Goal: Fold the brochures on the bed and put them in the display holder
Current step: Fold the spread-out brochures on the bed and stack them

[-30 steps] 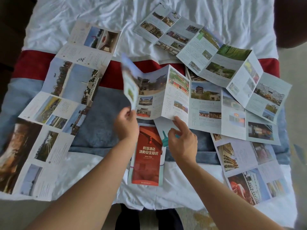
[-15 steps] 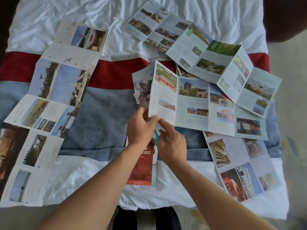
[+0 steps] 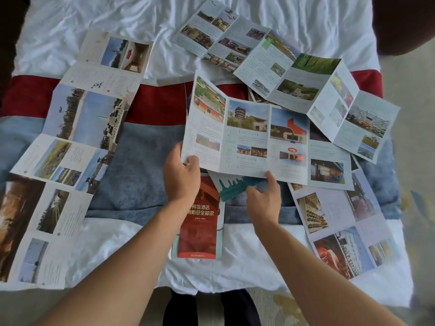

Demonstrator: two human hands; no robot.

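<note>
On bed (image 3: 150, 10), half-folded photo-panelled brochure (image 3: 249, 140)

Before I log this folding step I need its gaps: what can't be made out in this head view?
- Display holder: nowhere in frame.
- Small print on the centre brochure gripped by the left hand: too small.
- Teal leaflet: its far part hidden under that brochure, its near right by the right hand.
- Red booklet: top covered by the left hand.
- Long brochure: cut by the left edge.
</note>
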